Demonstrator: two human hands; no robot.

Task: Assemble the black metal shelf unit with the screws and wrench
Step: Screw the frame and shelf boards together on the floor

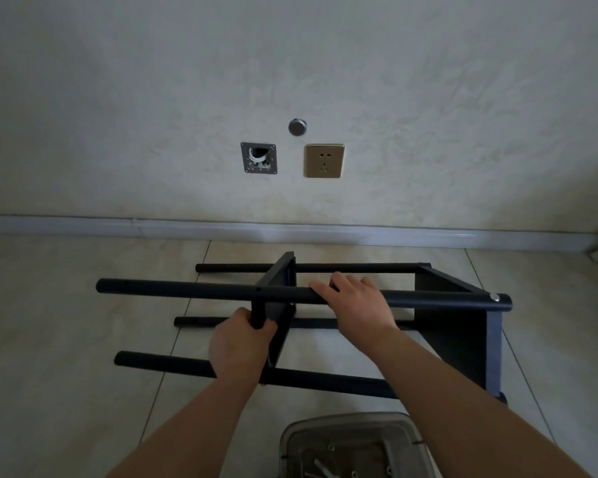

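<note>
Here, shelf unit: the black metal shelf unit lies on its side on the tiled floor, near the wall, its four round poles running left to right.
Panels: one shelf panel stands on edge partway along the poles; a second panel sits at the right end.
Top pole: the upper near pole carries a silver screw close to its right tip.
Left hand: the left hand grasps the near edge of the middle panel, fingers curled round it.
Right hand: the right hand rests over the upper near pole just right of that panel, fingers wrapped over the top of the bar.
Container: a clear plastic tub sits on the floor at the bottom of the view, between the forearms, with small screws and a pale tool inside; the tool is too blurred to identify.
Wall: a gold socket is mounted beside an open junction box, with a round grey cap above them.
Skirting: a pale baseboard runs along the foot of the wall.
</note>
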